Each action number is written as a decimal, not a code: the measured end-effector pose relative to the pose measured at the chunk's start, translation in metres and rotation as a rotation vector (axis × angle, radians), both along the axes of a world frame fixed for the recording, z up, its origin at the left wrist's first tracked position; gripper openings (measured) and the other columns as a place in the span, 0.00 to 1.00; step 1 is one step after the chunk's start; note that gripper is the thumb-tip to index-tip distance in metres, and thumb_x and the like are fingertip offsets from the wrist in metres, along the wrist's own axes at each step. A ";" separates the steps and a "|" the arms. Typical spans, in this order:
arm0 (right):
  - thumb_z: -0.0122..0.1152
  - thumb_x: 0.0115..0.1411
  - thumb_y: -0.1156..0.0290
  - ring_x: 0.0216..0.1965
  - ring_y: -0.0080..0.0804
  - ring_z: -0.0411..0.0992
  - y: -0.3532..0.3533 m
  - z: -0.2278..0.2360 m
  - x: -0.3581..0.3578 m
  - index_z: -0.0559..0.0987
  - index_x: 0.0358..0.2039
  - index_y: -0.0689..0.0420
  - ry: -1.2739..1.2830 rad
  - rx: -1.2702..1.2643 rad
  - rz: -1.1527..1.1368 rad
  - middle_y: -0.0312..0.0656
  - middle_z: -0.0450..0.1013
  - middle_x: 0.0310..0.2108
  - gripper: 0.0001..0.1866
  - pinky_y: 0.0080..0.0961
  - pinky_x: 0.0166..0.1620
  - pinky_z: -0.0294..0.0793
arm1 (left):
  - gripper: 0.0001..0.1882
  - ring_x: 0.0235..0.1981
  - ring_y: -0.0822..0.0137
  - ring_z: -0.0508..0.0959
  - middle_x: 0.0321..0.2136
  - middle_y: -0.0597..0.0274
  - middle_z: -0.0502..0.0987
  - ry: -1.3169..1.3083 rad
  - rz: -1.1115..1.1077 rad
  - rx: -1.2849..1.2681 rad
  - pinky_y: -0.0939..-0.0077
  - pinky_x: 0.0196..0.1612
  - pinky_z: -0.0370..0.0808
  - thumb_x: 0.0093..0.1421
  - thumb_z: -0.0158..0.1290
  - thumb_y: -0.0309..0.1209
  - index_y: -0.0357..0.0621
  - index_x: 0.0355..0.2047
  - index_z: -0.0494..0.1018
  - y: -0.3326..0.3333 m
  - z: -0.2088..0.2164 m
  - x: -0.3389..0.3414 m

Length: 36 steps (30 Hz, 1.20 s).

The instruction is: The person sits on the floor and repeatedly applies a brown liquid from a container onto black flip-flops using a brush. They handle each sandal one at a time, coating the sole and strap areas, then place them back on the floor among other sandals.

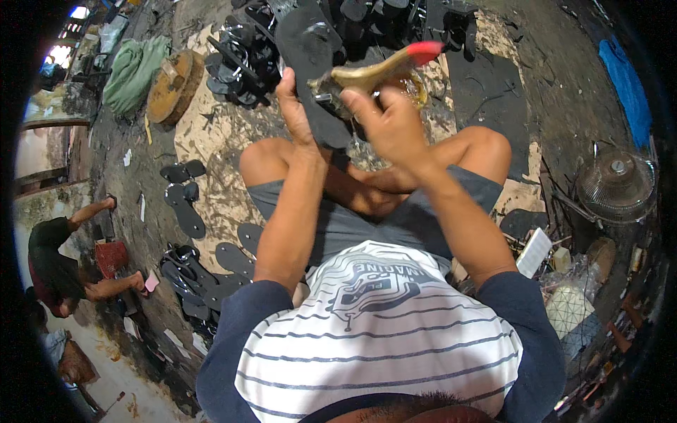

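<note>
My left hand (299,120) holds a black sandal sole (307,56) upright, its thumb along the near edge and its other fingers hidden behind. My right hand (392,127) is closed on a paintbrush with a pale wooden handle (374,70) and a red tip. The brush's head is over the sole's lower half; motion smears it, and I cannot tell whether it touches. Just beyond my right hand is a round container with a yellowish rim (423,92), partly hidden by the hand and the brush.
Piles of black sandals (236,63) lie ahead, with more at my left (194,282). A round wooden block (173,88) and green cloth (134,74) lie far left. A fan (615,185) stands at right near a black sheet (493,106). Another person (60,261) sits at left.
</note>
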State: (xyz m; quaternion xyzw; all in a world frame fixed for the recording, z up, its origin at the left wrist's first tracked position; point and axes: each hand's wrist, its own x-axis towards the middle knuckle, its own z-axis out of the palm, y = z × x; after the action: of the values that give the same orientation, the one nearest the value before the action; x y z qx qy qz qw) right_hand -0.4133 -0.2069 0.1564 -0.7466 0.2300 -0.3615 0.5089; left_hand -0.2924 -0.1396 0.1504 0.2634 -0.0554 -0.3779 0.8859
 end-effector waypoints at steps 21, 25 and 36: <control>0.69 0.49 0.74 0.41 0.52 0.71 -0.053 0.002 0.043 0.78 0.41 0.56 0.051 -0.721 0.266 0.47 0.74 0.41 0.17 0.44 0.42 0.68 | 0.25 0.55 0.53 0.73 0.54 0.53 0.74 0.143 -0.179 -0.137 0.48 0.61 0.68 0.71 0.41 0.49 0.43 0.56 0.69 0.024 -0.016 0.000; 0.68 0.55 0.76 0.46 0.47 0.73 -0.011 0.004 -0.016 0.79 0.46 0.59 -0.063 -0.447 0.591 0.47 0.76 0.43 0.17 0.39 0.49 0.70 | 0.33 0.61 0.44 0.68 0.58 0.43 0.69 0.197 -0.564 -0.351 0.42 0.65 0.64 0.68 0.43 0.54 0.40 0.62 0.64 0.024 -0.015 0.016; 0.63 0.65 0.63 0.35 0.24 0.71 -0.064 0.067 -0.042 0.79 0.41 0.66 -0.231 0.024 -0.135 0.38 0.77 0.37 0.16 0.24 0.37 0.71 | 0.37 0.49 0.56 0.78 0.60 0.49 0.69 -0.128 0.085 0.552 0.62 0.46 0.76 0.65 0.50 0.56 0.43 0.64 0.60 -0.087 0.007 0.152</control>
State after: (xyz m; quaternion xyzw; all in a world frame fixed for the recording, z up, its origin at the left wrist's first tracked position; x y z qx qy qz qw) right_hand -0.4554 -0.2713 0.2238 -0.6765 0.2241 -0.4759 0.5155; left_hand -0.1400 -0.2265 0.1569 0.5200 0.0047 -0.3237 0.7904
